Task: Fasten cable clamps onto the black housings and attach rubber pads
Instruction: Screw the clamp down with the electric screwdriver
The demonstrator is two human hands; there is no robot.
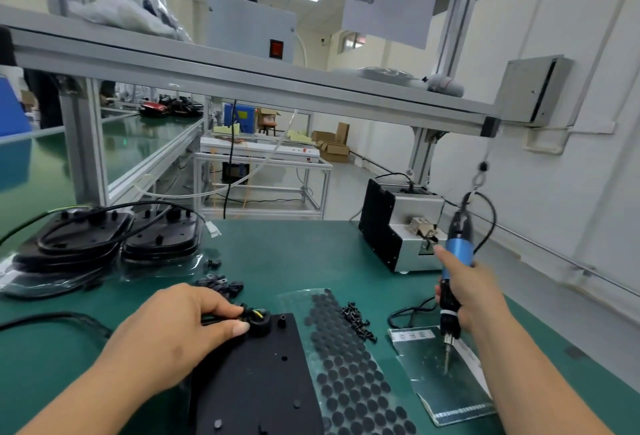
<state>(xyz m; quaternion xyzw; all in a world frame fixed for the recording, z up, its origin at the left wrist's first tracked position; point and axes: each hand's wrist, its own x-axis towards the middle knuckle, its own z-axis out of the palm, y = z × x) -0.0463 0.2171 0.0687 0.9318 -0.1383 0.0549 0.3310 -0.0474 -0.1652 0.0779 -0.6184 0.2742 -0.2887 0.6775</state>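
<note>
At the near edge of the desk [311, 254], a black housing [256, 375] is laid flat, and a cable [247, 312] is pinched against its round boss by the thumb and forefinger of the left hand [173, 334]. Just beside the housing's right side a sheet of rubber pads [346, 365] is spread, with a heap of screws [358, 320] at its far right edge. An electric screwdriver [457, 261] is clenched upright in the right hand [478, 296] (the forefinger is stretched along the blue barrel), its bit held down over a silvery packet [446, 389]. Loose cable clamps [221, 285] are scattered beyond the left hand. Further housings [114, 240] are stacked at the far left corner, and a screw feeder [401, 226] is set at the far right edge.
</note>
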